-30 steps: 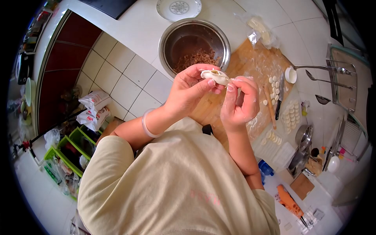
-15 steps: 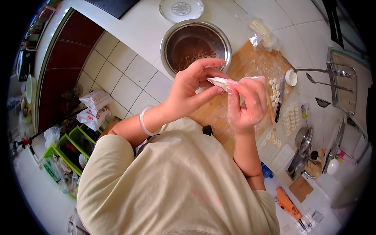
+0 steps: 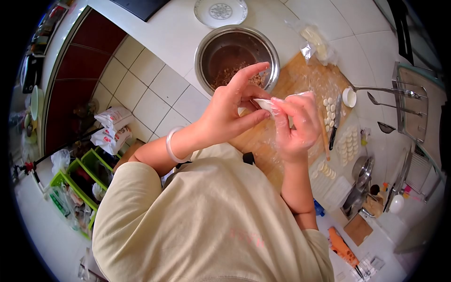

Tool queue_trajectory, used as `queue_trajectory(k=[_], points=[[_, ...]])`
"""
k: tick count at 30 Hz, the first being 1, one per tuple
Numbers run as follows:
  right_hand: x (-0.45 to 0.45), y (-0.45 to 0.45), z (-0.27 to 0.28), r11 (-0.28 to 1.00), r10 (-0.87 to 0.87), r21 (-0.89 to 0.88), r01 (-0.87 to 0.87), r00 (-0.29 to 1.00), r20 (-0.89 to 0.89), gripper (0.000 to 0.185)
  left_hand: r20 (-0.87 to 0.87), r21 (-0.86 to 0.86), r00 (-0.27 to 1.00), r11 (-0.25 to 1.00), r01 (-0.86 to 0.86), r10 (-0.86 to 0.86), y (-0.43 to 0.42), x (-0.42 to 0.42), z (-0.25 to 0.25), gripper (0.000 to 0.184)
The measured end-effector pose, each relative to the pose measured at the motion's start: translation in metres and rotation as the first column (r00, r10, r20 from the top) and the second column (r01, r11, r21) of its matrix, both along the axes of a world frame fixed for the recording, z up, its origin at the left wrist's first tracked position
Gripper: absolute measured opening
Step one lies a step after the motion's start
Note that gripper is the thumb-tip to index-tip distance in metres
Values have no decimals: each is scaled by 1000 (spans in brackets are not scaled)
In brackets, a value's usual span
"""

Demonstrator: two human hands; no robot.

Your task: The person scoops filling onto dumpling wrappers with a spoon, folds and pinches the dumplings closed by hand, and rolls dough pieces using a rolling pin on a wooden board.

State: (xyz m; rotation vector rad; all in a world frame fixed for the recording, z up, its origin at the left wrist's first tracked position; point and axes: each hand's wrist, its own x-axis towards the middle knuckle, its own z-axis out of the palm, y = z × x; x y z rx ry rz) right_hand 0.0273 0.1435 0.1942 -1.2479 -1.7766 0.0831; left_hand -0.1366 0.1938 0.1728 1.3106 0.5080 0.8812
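A white folded dumpling (image 3: 264, 103) is pinched in the floury fingers of my right hand (image 3: 298, 123), which hide part of it. My left hand (image 3: 238, 101) is at its left end, index finger raised, thumb and lower fingers around the dumpling. Behind my left hand stands a steel bowl (image 3: 203, 62) with brown minced filling (image 3: 230, 74) low inside. The floured wooden board (image 3: 300, 70) lies below and right of the hands, bearing small dough pieces (image 3: 329, 113), a rolling pin (image 3: 325, 138) and a knife (image 3: 335, 124).
A patterned plate (image 3: 221, 11) lies behind the bowl. Bagged dough (image 3: 315, 42) is at the board's far edge. A small white cup (image 3: 349, 97), rows of dumplings (image 3: 348, 145), ladles (image 3: 386, 127) and steel pans (image 3: 363, 170) are at the right. Green baskets (image 3: 75, 181) stand at the left.
My left index finger has lifted and straightened away from the dumpling. The dumpling, earlier open at the top between both hands, is now pressed closed and mostly covered by my right fingers.
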Motion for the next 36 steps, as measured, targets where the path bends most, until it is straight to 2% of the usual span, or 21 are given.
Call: queue_trajectory(k=[2, 6, 9, 11, 12, 13, 14, 15, 17, 18, 19, 21, 22, 24, 30, 31, 33, 34, 35, 36], points=[[1, 2, 5, 997, -5, -73, 0, 998, -65, 15, -26, 15, 1000, 1000, 12, -12, 0, -2, 1, 76], [-1, 4, 4, 990, 55, -125, -61, 997, -53, 14, -44, 17, 998, 999, -37, 38, -1, 1, 1, 72], [-1, 5, -1, 987, 28, -157, -34, 999, -44, 17, -51, -56, 999, 998, 7, -10, -2, 0, -3, 68], [-2, 9, -3, 997, 32, -68, -38, 995, -98, 41, 133, -197, 991, 979, 45, -18, -4, 2, -14, 50], [-3, 10, -8, 997, 32, -67, -39, 995, -97, 41, 135, -196, 991, 980, 44, -18, -3, 2, -16, 50], [-3, 11, -14, 991, 40, -114, -70, 968, -247, 53, 243, -371, 967, 915, 160, -71, -2, 1, -17, 41], [-3, 9, -17, 987, 39, -137, -87, 947, -319, 60, 357, -517, 929, 807, 286, -100, -2, 1, -19, 32], [-4, 8, -20, 982, 35, -156, -104, 920, -390, 66, 358, -516, 928, 806, 289, -103, -4, 2, -20, 32], [-4, 4, -21, 868, 60, -360, -341, 793, -607, 80, 419, -567, 906, 762, 313, -60, -9, 6, -21, 28], [-7, 6, -14, 870, 113, -339, -359, 813, -571, 68, 419, -569, 906, 760, 315, -62, -10, 7, -20, 28], [-7, 6, -10, 870, 110, -340, -356, 813, -572, 68, 409, -581, 911, 758, 295, -40, -12, 9, -19, 27], [-5, 4, -5, 869, 70, -414, -272, 895, -441, 52, 400, -593, 917, 758, 273, -18, -12, 10, -19, 26], [-4, 3, -3, 869, 70, -414, -272, 895, -441, 52, 404, -574, 914, 771, 276, -26, -12, 9, -20, 26], [-3, 1, 0, 860, 39, -454, -232, 918, -394, 39, 407, -557, 913, 783, 277, -33, -12, 9, -20, 25], [-4, 1, -4, 906, -16, -404, -125, 944, -328, 35, 315, -478, 945, 845, 239, -89, -8, 5, -18, 24], [-4, -2, -4, 907, -16, -403, -124, 944, -328, 35, 248, -451, 968, 881, 146, -33, -7, 3, -12, 25], [-3, -8, -2, 796, -261, -578, -180, 760, -596, 42, 87, -346, 993, 937, -45, 80, -3, -1, -14, 31], [-3, -7, -2, 789, -324, -586, -185, 684, -653, 48, 83, -339, 990, 937, -80, 115, 0, -1, -20, 34], [-2, -6, -6, 790, -326, -585, -183, 684, -653, 48, 78, -334, 986, 935, -116, 150, 1, 0, -25, 37], [-1, -6, -12, 783, -349, -565, -260, 568, -745, 48, 76, -333, 986, 936, -116, 149, 2, 3, -30, 37]])
